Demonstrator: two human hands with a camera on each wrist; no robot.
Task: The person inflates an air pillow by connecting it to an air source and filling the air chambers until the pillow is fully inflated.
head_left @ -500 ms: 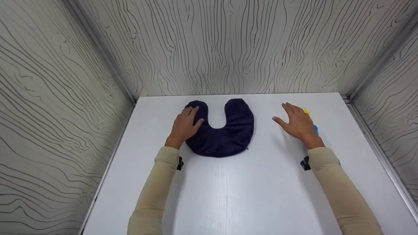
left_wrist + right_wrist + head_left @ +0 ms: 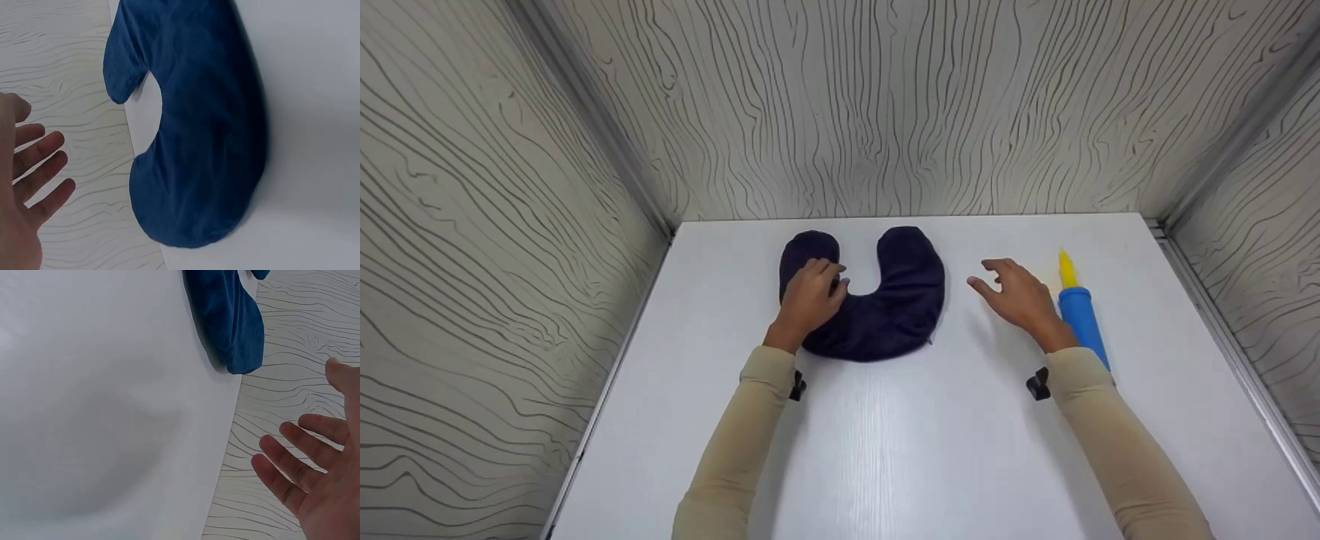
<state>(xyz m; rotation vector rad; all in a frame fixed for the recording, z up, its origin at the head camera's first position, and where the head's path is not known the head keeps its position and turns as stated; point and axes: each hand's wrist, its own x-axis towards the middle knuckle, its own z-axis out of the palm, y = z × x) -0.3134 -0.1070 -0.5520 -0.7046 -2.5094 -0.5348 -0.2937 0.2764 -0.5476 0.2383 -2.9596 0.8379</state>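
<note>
A dark blue U-shaped neck pillow (image 2: 877, 326) lies flat on the white table, its two ends pointing to the back wall. Above its left arm hovers my left hand (image 2: 810, 300), fingers loosely bent and holding nothing; the left wrist view shows the pillow (image 2: 197, 124) apart from those fingers (image 2: 42, 154). To the right of the pillow my right hand (image 2: 1020, 300) is held over the table, fingers relaxed and empty. Beside that hand lies a blue hand pump (image 2: 1081, 319) with a yellow nozzle (image 2: 1067, 270); the right forearm hides its lower end.
The white table (image 2: 877, 450) meets a wood-grain patterned back wall (image 2: 840, 112). Similar panels stand at the left (image 2: 457, 262) and right (image 2: 1275, 202), with metal edging along the table's right side. A small black wrist camera (image 2: 1039, 384) shows under the right cuff.
My left hand has moved right and slightly toward me over the pillow. My right hand has shifted left and nearer, uncovering more of the blue pump.
</note>
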